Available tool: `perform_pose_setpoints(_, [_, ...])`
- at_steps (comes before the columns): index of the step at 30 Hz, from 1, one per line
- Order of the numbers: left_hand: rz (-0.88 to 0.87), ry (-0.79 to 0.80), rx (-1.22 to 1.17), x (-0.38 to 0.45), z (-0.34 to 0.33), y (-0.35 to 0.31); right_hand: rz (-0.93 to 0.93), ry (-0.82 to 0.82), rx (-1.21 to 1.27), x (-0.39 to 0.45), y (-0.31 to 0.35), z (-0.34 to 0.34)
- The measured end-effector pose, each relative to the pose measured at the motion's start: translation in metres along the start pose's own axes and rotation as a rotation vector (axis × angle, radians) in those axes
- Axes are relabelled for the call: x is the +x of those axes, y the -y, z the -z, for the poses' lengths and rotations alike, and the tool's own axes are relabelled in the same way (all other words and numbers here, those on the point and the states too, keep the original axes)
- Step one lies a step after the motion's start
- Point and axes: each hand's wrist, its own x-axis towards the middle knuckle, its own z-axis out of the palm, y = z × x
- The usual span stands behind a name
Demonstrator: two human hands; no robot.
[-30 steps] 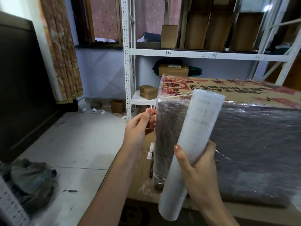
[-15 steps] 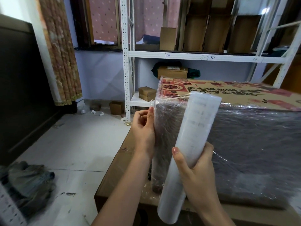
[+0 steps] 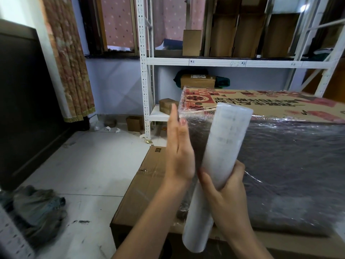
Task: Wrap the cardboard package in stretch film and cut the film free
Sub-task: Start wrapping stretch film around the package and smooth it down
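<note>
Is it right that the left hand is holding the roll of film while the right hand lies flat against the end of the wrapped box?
No, the hands are swapped. In the head view, the right hand grips the roll of film, and the left hand, fingers straight, lies flat against the end of the wrapped box.

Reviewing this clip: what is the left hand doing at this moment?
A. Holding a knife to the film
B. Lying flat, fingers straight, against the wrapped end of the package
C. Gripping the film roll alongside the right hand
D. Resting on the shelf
B: the left hand is flat with straight fingers against the film-covered end of the cardboard package, while only the right hand grips the film roll.
</note>
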Motion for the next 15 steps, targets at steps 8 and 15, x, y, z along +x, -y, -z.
perform_pose_setpoints(8, [0.409,0.198,-0.162,-0.013,0.034,0.041,0.01,0.035,0.002,0.0,-0.001,0.001])
perform_pose_setpoints(15, [0.659,0.125,0.12,-0.068,0.091,0.077,0.03,0.082,0.049,0.0,-0.001,0.002])
